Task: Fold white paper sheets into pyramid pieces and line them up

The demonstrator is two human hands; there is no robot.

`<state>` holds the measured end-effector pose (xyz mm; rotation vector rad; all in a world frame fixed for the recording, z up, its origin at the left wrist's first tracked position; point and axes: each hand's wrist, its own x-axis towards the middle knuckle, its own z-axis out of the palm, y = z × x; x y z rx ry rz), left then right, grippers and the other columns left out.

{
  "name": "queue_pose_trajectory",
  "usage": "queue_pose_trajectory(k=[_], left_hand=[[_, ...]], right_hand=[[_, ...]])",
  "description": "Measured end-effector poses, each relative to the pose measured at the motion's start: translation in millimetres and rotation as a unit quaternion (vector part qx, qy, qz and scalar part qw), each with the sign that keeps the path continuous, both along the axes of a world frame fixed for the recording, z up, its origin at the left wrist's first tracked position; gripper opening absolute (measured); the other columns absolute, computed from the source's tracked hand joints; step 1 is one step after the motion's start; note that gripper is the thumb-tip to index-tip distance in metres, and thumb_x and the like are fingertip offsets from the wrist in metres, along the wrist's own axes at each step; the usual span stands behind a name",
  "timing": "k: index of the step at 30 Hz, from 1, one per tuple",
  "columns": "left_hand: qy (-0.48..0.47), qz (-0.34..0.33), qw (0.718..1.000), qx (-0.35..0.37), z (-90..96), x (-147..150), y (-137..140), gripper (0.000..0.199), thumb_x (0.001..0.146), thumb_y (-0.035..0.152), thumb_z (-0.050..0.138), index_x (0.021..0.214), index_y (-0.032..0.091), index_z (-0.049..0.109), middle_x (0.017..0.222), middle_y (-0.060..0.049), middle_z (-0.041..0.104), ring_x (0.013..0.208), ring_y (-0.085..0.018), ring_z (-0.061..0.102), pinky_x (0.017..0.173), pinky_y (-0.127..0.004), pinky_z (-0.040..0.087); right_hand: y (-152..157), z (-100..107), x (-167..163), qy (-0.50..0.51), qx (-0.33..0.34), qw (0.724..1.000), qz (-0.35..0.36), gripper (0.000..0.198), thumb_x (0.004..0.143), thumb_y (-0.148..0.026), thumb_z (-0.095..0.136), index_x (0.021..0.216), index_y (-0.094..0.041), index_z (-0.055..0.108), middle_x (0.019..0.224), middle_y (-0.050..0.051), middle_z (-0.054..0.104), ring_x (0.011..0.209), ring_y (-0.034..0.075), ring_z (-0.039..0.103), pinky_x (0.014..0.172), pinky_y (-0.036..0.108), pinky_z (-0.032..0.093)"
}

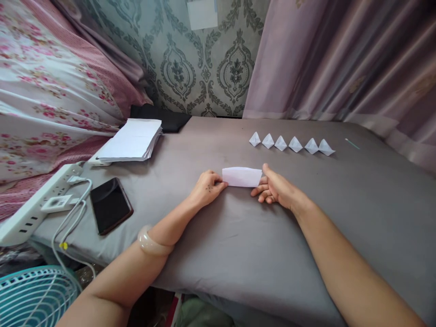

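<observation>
A folded strip of white paper [241, 177] is in front of me, low over the grey cloth. At its lower left corner, my left hand [206, 188] pinches it between thumb and fingers. My right hand [275, 186] is by the strip's right end, thumb raised and fingers spread; the fingertips are at the paper's edge, and I cannot tell whether they touch it. Beyond my right hand stand several folded white paper shapes [295, 144] in a row, pointed at the top.
On the left lie a stack of white paper [132, 138], a dark phone [111, 204] and a white power strip [41, 200] with cables. A black item [163, 118] is behind the stack. A thin stick [352, 144] lies far right. Below left is a teal fan [34, 295].
</observation>
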<state>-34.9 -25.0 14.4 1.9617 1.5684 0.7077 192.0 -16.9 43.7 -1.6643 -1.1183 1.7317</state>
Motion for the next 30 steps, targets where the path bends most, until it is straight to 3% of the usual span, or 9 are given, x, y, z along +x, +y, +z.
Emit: queue_pose_trajectory(k=[3,7,11,16,22,30], left_hand=[[0.007,0.020,1.000,0.008,-0.8,2,3,0.025,0.083,0.033,0.057,0.072,0.014,0.069,0.081,-0.006,0.060,0.079,-0.018,0.056,0.078,-0.030,0.045],[0.016,0.020,0.999,0.020,-1.6,5,7,0.032,0.085,0.030,0.052,0.060,0.014,0.063,0.067,-0.003,0.055,0.068,-0.015,0.052,0.071,-0.028,0.044],[0.026,0.060,0.998,0.014,-1.0,10,7,0.027,0.083,0.032,0.057,0.063,0.014,0.065,0.073,-0.005,0.058,0.070,-0.016,0.053,0.073,-0.029,0.044],[0.042,0.082,0.996,0.011,-4.9,13,8,0.025,0.083,0.034,0.060,0.070,0.013,0.067,0.080,-0.008,0.060,0.078,-0.019,0.055,0.080,-0.034,0.046],[0.042,0.072,0.996,0.026,-12.8,13,8,0.025,0.085,0.031,0.054,0.071,0.013,0.066,0.083,-0.010,0.058,0.090,-0.023,0.055,0.087,-0.039,0.045],[0.024,0.070,0.997,-0.005,-4.9,11,2,0.019,0.082,0.026,0.058,0.073,0.012,0.067,0.093,-0.012,0.058,0.092,-0.022,0.054,0.089,-0.036,0.044]], right_hand=[[-1,6,3,-0.038,0.021,0.998,0.040,0.073,0.079,-0.080,0.035,0.084,-0.013,0.062,0.073,0.015,0.069,0.042,0.010,0.053,0.031,0.019,0.029],[-4,3,1,-0.198,0.133,0.968,0.080,0.051,0.075,-0.066,0.059,0.068,-0.015,0.061,0.067,0.007,0.067,0.042,0.006,0.044,0.037,0.019,0.027],[-4,-9,-4,-0.305,0.187,0.931,0.075,0.041,0.079,-0.055,0.056,0.063,-0.017,0.061,0.058,0.002,0.063,0.041,0.007,0.042,0.043,0.022,0.031],[-3,-16,-8,-0.400,0.230,0.883,0.083,0.038,0.081,-0.050,0.052,0.061,-0.019,0.062,0.063,0.004,0.065,0.054,0.014,0.053,0.052,0.025,0.035],[-4,-14,-16,-0.476,0.230,0.844,0.086,0.036,0.081,-0.050,0.049,0.065,-0.022,0.063,0.073,0.008,0.069,0.070,0.022,0.061,0.058,0.029,0.036],[-1,-17,-18,-0.488,0.218,0.841,0.086,0.037,0.078,-0.055,0.053,0.068,-0.023,0.068,0.077,0.010,0.070,0.073,0.025,0.063,0.059,0.030,0.037]])
